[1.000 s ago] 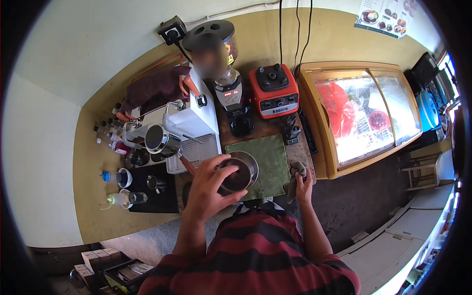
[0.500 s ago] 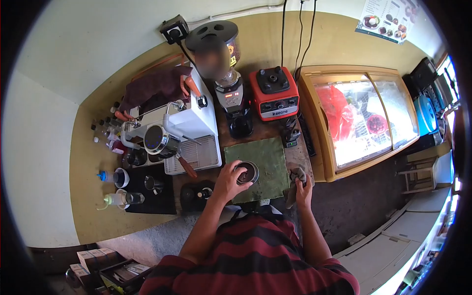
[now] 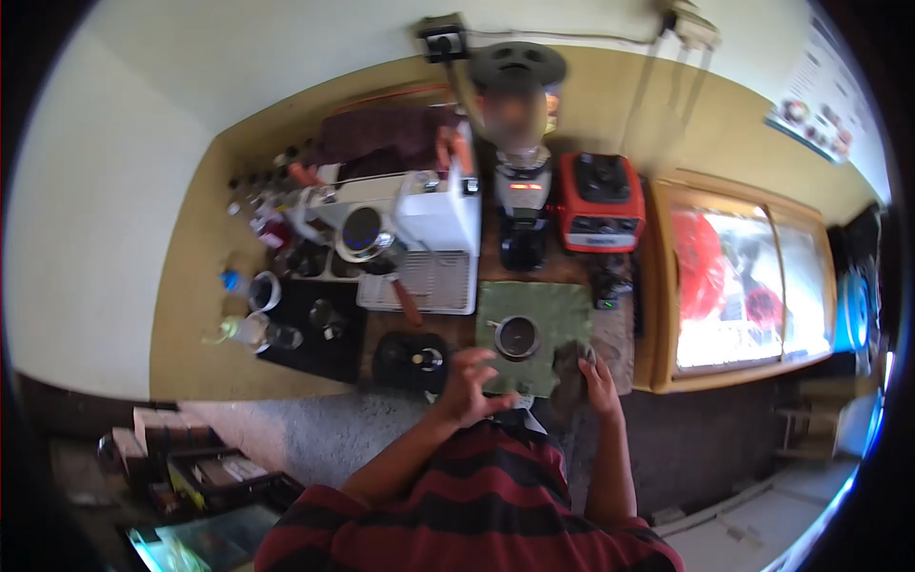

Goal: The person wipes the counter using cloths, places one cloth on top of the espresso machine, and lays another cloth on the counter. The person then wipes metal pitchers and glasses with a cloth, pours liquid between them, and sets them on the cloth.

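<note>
On the green cloth (image 3: 491, 297) stands a small round cup (image 3: 518, 337) with a pale rim and a dark inside; blur hides what it contains. My left hand (image 3: 467, 389) is just left of the cup and nearer my body, thumb and fingers apart, touching nothing. A crumpled grey-brown rag (image 3: 569, 374) is gripped in my right hand (image 3: 599, 385), over the right edge of the green cloth.
Left of the cloth are a white espresso machine (image 3: 440, 217) with a wooden-handled portafilter (image 3: 406, 301) and a black tamping stand (image 3: 393, 360). Behind stand a coffee grinder (image 3: 522, 195) and a red blender (image 3: 600, 205). A wood-framed display case (image 3: 658, 305) is at right.
My left hand has let go of the cup and drawn back to the left, toward my body. The cup now stands on the cloth. The view has shifted, and my right hand still holds the rag.
</note>
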Motion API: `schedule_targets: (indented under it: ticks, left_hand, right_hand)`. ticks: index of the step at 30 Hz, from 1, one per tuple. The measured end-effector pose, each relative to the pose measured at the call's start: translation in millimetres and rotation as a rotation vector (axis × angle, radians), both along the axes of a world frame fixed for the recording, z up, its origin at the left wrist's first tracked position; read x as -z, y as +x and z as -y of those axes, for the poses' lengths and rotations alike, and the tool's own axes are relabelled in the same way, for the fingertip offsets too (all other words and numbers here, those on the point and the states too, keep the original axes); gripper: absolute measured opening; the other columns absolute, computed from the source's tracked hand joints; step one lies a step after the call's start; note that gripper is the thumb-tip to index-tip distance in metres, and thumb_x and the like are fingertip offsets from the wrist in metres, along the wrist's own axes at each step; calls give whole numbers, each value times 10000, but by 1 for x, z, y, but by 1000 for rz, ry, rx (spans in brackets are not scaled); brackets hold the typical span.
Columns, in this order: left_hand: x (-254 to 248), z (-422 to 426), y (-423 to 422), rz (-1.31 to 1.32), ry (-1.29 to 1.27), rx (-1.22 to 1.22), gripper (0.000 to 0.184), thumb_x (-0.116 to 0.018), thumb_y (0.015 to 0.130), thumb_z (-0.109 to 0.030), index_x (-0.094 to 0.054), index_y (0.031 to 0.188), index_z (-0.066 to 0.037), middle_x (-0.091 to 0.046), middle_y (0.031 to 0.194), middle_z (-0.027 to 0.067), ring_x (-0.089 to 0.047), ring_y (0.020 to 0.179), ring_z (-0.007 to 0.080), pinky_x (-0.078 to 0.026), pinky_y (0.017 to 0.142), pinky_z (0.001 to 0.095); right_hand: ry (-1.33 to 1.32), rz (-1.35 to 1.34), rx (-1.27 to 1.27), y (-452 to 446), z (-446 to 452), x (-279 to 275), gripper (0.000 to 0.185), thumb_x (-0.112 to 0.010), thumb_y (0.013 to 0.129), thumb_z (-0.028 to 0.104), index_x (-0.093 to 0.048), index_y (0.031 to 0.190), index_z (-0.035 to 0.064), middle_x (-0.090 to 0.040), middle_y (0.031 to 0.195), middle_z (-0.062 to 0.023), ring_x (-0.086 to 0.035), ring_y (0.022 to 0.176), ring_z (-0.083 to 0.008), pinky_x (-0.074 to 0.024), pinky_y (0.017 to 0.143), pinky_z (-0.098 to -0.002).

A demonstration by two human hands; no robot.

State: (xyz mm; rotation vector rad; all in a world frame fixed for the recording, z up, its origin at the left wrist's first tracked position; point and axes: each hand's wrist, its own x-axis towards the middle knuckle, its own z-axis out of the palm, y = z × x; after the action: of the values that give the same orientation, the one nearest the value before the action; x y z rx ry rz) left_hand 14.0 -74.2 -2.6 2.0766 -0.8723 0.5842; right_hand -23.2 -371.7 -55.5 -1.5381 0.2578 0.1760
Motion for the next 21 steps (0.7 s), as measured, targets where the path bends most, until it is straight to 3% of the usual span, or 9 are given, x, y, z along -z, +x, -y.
schedule_targets:
  ticks: [3,5,8,10,13,15,16,18,21]
  left_hand:
    - [-17,-3,-23,-300,153,233,677,-857,773,-389,-494,1254,-82,-517,1281,180,-543,1183,388,-477,957,480]
    - [-25,-3,-29,-562,213,410,577,-839,784,-341,-534,1196,-76,-536,1259,177,-585,1124,395,-487,938,470]
    - [9,-58,-41,-753,320,375,498,-761,828,-210,-549,1258,-74,-588,1185,181,-619,1076,419,-512,919,438]
    - [27,-107,-51,-737,266,106,392,-708,817,-104,-593,1188,-56,-638,1117,164,-649,1021,392,-529,876,427]
    - [15,-201,-47,-719,266,-293,376,-702,798,-92,-614,1160,-42,-659,1141,172,-653,1011,384,-524,861,459]
    - [20,-261,-45,-708,268,-519,425,-720,783,-98,-612,1191,-49,-658,1158,185,-656,1015,382,-522,875,473]
    - [18,-288,-39,-716,316,-598,460,-733,777,-104,-608,1218,-55,-659,1156,196,-657,1031,379,-522,899,473]
    - [45,-346,-34,-854,477,-745,571,-741,805,-127,-540,1336,-59,-576,1314,254,-594,1186,416,-502,979,491]
    - [58,-370,-27,-703,486,-907,704,-760,828,-172,-431,1440,-55,-403,1483,312,-449,1338,484,-449,1062,521]
  right_hand:
    - [77,-135,-614,-2,-28,-18,306,-496,1064,225,-602,1244,1,-650,1199,-104,-595,1104,-196,-472,957,-335]
    - [147,-138,-585,-19,-65,-29,345,-503,1060,237,-577,1301,2,-637,1254,-127,-587,1152,-212,-464,984,-340]
    - [183,-108,-660,-21,-105,-45,418,-520,1051,248,-519,1398,16,-609,1331,-155,-564,1227,-230,-447,1026,-341]
    - [22,-197,-750,-14,-130,-81,514,-546,1039,264,-438,1494,51,-573,1398,-166,-538,1288,-237,-432,1057,-341]
    - [93,-315,-777,-3,-155,-88,529,-611,1001,224,-458,1483,68,-562,1392,-191,-549,1279,-260,-432,1058,-359]
    - [-161,-84,-626,6,-157,-111,610,-689,938,207,-462,1490,82,-553,1389,-208,-524,1308,-312,-422,1073,-391]
    - [-321,88,-468,10,-161,-126,659,-723,897,194,-461,1493,91,-549,1382,-209,-509,1317,-340,-415,1083,-409]
    - [-721,430,-39,19,-171,-154,766,-787,806,164,-459,1496,108,-542,1360,-203,-477,1332,-399,-398,1107,-447]
    - [-1195,319,152,46,-190,-161,832,-827,749,160,-446,1486,106,-468,1391,-218,-461,1312,-450,-405,1069,-530]
